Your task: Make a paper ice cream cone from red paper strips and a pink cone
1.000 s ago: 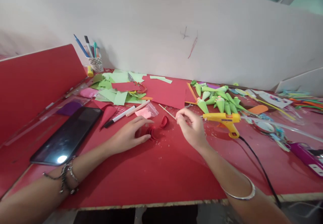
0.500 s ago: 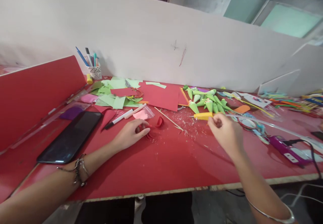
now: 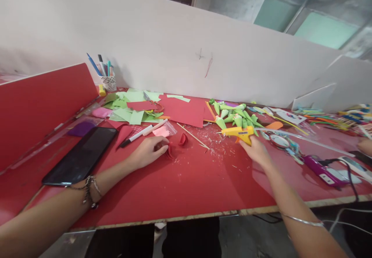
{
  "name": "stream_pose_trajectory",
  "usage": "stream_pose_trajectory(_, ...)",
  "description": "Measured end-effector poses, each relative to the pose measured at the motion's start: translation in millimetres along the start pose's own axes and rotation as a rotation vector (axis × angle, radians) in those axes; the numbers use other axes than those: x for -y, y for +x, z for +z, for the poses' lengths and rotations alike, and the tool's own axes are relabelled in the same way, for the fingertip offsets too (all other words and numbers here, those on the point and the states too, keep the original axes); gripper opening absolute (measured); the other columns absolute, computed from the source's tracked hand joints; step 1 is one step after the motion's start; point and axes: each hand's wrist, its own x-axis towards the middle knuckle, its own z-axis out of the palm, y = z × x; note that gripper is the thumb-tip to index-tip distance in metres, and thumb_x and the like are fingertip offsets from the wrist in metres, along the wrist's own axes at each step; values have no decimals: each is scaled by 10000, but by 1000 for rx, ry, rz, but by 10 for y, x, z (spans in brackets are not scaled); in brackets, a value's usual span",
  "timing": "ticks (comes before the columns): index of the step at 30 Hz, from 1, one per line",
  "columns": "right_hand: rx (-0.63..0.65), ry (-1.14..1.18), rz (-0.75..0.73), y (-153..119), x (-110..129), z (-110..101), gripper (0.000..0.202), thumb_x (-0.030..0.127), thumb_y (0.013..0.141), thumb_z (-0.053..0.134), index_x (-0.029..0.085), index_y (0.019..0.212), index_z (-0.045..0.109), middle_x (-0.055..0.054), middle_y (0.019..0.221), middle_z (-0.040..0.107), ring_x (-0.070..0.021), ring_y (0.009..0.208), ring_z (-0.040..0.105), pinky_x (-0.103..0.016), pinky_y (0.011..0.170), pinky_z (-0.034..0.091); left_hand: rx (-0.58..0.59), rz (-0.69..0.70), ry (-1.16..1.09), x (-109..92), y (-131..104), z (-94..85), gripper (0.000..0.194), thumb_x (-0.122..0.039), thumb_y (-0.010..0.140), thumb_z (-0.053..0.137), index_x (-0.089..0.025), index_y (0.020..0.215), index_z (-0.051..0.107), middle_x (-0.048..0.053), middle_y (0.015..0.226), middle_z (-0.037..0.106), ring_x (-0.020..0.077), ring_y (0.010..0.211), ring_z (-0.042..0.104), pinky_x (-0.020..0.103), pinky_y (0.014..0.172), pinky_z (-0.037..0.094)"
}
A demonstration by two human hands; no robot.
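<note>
My right hand (image 3: 255, 149) is wrapped round the handle of a yellow glue gun (image 3: 238, 132), whose nozzle points left above the table. A clear glue stick (image 3: 290, 134) seems to trail from its back. My left hand (image 3: 148, 151) rests on the red tabletop with its fingers loosely curled and a gap inside them. Close by its fingertips is a curled red paper piece (image 3: 171, 151), possibly touching them. Another red curl (image 3: 183, 139) lies just beyond. A thin wooden stick (image 3: 193, 135) lies between my hands, beside pale scraps.
Green paper cones (image 3: 235, 118) pile up behind the glue gun. Red sheets (image 3: 186, 112), green cut papers (image 3: 124, 114) and scissors (image 3: 149, 99) lie at the back. A phone (image 3: 83, 155) is at left, a purple power strip (image 3: 324, 170) at right. Another person's hand (image 3: 364, 146) shows at the right edge.
My right hand has turned the glue gun, so its side and trigger now show. My left hand has shifted slightly left, showing more of the red curl. Another person's hand has come in at right.
</note>
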Motion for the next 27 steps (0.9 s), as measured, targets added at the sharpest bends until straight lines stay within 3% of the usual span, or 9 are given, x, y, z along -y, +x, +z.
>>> stream_pose_trajectory(4, -18, 79, -13, -90, 186, -72, 244, 388, 752, 454, 194, 891, 507, -48, 657, 609, -219, 605, 589, -296, 540, 405, 9, -9, -9, 12, 1, 12, 244, -276, 806, 387, -141, 848, 586, 32, 756, 623, 130, 620, 530, 228, 563, 388)
stream_pose_trajectory(7, -82, 265, -64, -226, 508, -164, 235, 412, 762, 468, 197, 857, 489, -42, 609, 596, -200, 538, 575, -288, 513, 405, 11, -14, -17, 1, 5, 17, 240, -269, 808, 385, -144, 841, 587, 26, 743, 617, 126, 615, 523, 225, 559, 382)
stream_pose_trajectory(13, -104, 228, -252, -284, 1084, -208, 182, 384, 756, 484, 214, 700, 452, -28, 550, 526, -182, 491, 505, -289, 463, 354, 8, 6, -25, -68, -7, -11, 223, -298, 806, 412, -154, 886, 562, 12, 733, 582, 119, 602, 493, 228, 550, 373)
stream_pose_trajectory(20, -3, 490, -172, -22, 1203, 16, 209, 412, 775, 468, 210, 728, 440, 9, 543, 502, -146, 477, 483, -279, 478, 378, 70, -32, -17, -57, -31, -34, 202, -277, 812, 404, -161, 913, 536, 14, 766, 589, 122, 635, 517, 226, 575, 392)
stream_pose_trajectory(27, 145, 668, -99, -78, 1200, 154, 220, 406, 784, 468, 188, 766, 449, 39, 516, 473, -104, 450, 455, -243, 459, 374, 135, -26, 62, -48, -36, -30, 196, -204, 793, 401, -180, 937, 531, 13, 793, 592, 128, 663, 523, 235, 609, 387)
